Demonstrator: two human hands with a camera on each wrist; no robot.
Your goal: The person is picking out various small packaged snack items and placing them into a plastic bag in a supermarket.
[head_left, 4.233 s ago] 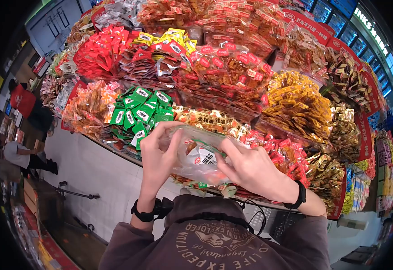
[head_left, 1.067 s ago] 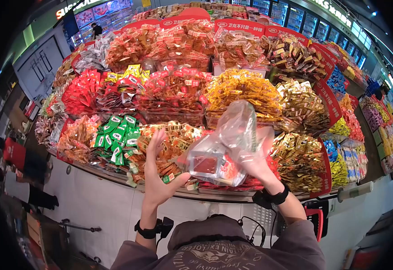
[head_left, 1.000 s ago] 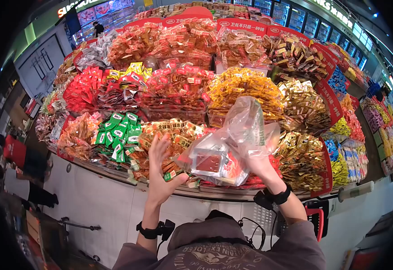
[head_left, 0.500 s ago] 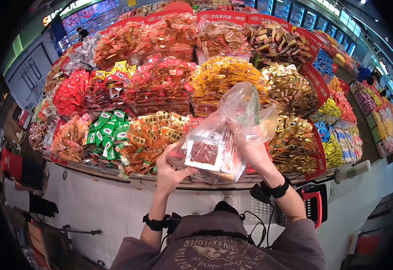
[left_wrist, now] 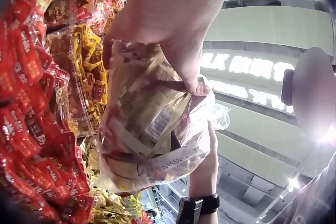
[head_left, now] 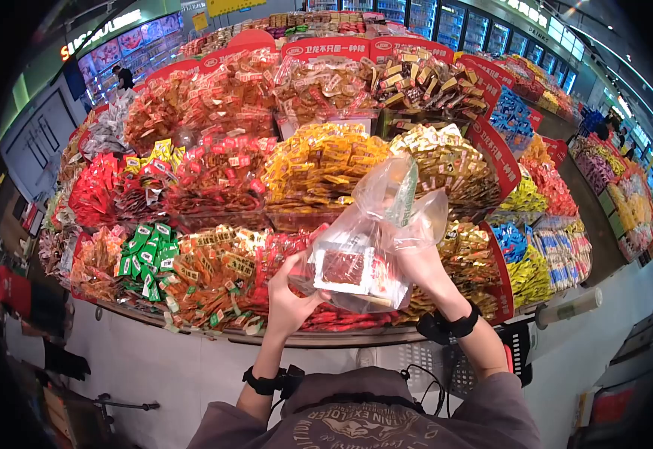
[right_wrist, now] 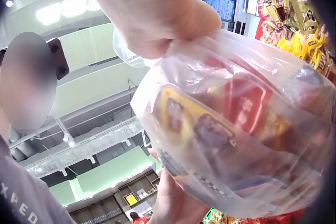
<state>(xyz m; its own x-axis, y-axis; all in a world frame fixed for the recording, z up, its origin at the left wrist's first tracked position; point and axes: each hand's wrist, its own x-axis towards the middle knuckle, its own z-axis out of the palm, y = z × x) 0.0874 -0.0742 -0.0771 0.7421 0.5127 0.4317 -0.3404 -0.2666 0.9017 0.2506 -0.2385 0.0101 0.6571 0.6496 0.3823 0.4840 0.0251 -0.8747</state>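
Note:
A clear plastic bag (head_left: 375,224) filled with snack packets hangs between my hands over the front of the snack display. My right hand (head_left: 420,263) grips its gathered neck, with loose plastic sticking up above the fist. My left hand (head_left: 289,301) holds the bag's left side, thumb at the front. A white-edged packet (head_left: 343,269) with a reddish-brown middle shows through the plastic. In the left wrist view a gold packet with a barcode (left_wrist: 157,123) lies inside under the left thumb. A yellow packet (right_wrist: 194,116) and a red one press against the film in the right wrist view.
Beyond the bag, a tiered display heaped with snacks includes green packets (head_left: 147,258), yellow packets (head_left: 326,161) and gold packets (head_left: 453,161). Its front edge (head_left: 214,333) runs just before me. A shopping basket (head_left: 517,348) stands below my right arm.
Seconds ago both hands held the bag's mouth apart. My right hand then gripped its neck while the left was open; the left has since closed on the bag's side. The view has turned right.

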